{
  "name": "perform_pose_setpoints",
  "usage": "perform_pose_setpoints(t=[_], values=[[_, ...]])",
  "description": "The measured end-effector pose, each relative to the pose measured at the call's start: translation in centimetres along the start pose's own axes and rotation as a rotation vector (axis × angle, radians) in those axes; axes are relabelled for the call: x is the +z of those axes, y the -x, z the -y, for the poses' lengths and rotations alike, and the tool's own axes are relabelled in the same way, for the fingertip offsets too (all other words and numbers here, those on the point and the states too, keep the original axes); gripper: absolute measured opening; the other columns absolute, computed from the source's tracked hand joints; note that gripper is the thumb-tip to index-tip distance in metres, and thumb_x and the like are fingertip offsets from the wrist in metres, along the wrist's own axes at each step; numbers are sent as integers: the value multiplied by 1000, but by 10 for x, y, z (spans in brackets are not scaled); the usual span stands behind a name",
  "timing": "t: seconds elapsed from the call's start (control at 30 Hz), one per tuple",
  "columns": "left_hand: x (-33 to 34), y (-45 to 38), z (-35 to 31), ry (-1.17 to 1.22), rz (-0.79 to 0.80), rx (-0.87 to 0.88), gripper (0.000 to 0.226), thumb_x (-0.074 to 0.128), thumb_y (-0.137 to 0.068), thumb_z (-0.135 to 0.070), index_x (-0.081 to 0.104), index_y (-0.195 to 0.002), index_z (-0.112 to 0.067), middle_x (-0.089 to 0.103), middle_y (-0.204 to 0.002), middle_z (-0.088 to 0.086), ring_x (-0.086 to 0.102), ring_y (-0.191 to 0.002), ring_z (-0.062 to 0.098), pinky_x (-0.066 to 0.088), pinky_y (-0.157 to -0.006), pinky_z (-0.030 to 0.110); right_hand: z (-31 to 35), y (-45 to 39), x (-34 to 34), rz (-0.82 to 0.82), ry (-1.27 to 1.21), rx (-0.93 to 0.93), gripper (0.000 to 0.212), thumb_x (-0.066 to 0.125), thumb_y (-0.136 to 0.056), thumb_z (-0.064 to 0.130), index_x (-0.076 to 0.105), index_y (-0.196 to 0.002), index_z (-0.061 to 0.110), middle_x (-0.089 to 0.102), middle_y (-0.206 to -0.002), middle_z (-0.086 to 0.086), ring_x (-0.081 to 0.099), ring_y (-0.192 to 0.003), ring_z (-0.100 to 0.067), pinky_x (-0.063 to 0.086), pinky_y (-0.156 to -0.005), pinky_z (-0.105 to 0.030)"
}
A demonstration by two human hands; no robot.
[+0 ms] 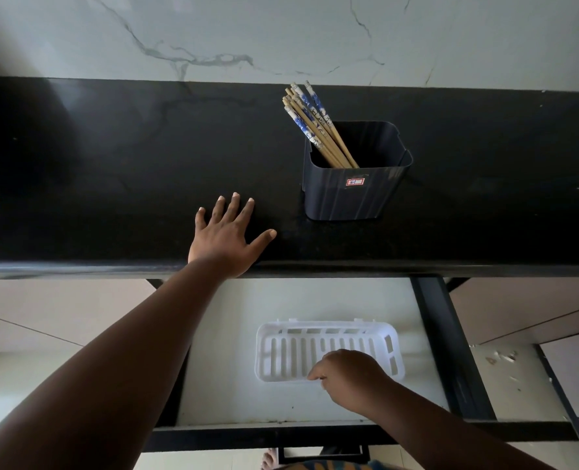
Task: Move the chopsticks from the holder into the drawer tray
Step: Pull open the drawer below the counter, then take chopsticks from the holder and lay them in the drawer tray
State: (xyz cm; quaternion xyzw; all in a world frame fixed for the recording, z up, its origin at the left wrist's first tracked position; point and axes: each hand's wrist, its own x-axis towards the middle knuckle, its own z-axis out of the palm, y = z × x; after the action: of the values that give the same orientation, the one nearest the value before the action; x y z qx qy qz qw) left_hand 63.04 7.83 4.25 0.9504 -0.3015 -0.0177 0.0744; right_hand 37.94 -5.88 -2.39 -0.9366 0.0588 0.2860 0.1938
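Note:
Several wooden chopsticks (310, 120) with blue-and-white tops lean to the left in a dark blue holder (352, 191) standing on the black counter (111, 164). Below the counter an open drawer (220, 385) holds a white slotted plastic tray (291, 354). My left hand (228, 237) rests flat on the counter with fingers spread, to the left of the holder. My right hand (347, 378) is down in the drawer at the tray's near edge, fingers curled on its rim. The tray's slotted floor shows nothing lying in it.
A white marble-patterned wall (281, 35) rises behind the counter. The drawer has a dark frame (447, 347) on its right side and a dark front with a handle (322, 451). A bare foot (269, 461) shows on the floor below.

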Motion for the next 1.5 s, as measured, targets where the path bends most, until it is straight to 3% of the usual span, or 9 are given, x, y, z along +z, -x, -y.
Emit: perform_pose_setpoints(t=[0.13, 0.27, 0.5, 0.63, 0.73, 0.83, 1.0, 1.4, 1.5], values=[[0, -1, 0, -2, 5, 1, 89, 7, -80, -82, 9, -154, -31, 2, -164, 0, -4, -150, 22, -1, -120, 50, 0, 6, -6, -14, -15, -32, 33, 52, -95, 24, 60, -126, 30, 62, -126, 4, 58, -113, -20, 46, -91, -31], [0, -2, 1, -1, 7, 2, 91, 4, -79, -83, 7, -154, -32, 1, -164, -1, -5, -150, 21, -2, -119, 49, 6, 18, -36, -174, -54, -86, 36, 53, -93, 48, 61, -124, 30, 63, -122, 7, 59, -111, -15, 47, -92, -31], [-1, -5, 0, -19, 39, -2, 94, 0, -75, -86, 2, -154, -34, -4, -164, -3, -9, -150, 20, -5, -119, 48, 21, 46, -164, -869, -352, -339, 12, 63, -87, 28, 72, -95, 27, 71, -90, 9, 67, -82, -6, 54, -69, -28], [-2, -4, 1, -29, 48, -3, 99, -8, -70, -88, -3, -153, -34, -8, -163, -4, -13, -149, 19, -8, -117, 47, 12, 38, -248, -1165, -268, -365, 14, 64, -85, 31, 72, -94, 25, 70, -100, 5, 65, -93, -11, 53, -79, -32], [-1, -4, 0, -26, 40, -15, 98, -8, -70, -87, -5, -153, -34, -10, -162, -5, -14, -148, 18, -9, -117, 45, -10, 18, -285, -882, -28, -89, 46, 61, -82, 57, 63, -122, 33, 48, -146, -4, 36, -138, -29, 34, -110, -47], [0, -2, -1, -20, 36, -29, 95, -3, -72, -85, -5, -152, -34, -10, -162, -6, -15, -148, 17, -9, -118, 45, -18, 0, -279, -568, 146, -4, 53, 56, -83, 64, 53, -131, 41, 27, -159, 4, 12, -148, -26, 9, -117, -52], [-3, 0, -3, -37, 48, -45, 86, 7, -81, -80, -7, -152, -33, -14, -161, -5, -18, -147, 17, -11, -119, 43, -2, -5, -256, -674, 69, -86, 24, 52, -95, 36, 60, -117, 38, 56, -134, 18, 37, -139, -20, 1, -115, -55], [0, -2, -2, -39, 103, -73, 87, 8, -82, -80, -14, -150, -31, -20, -158, -6, -29, -137, 14, -15, -115, 44, 44, 12, -246, -597, 184, 58, 17, 51, -97, 33, 64, -106, 27, 69, -108, 0, 58, -113, -25, 16, -115, -51], [1, -4, -3, -44, 112, -78, 91, 2, -77, -83, -14, -150, -31, -21, -157, -6, -29, -137, 14, -16, -114, 46, 48, 13, -254, -554, 112, 89, 31, 51, -92, 50, 64, -106, 26, 69, -104, 2, 61, -105, -23, 22, -110, -53]])
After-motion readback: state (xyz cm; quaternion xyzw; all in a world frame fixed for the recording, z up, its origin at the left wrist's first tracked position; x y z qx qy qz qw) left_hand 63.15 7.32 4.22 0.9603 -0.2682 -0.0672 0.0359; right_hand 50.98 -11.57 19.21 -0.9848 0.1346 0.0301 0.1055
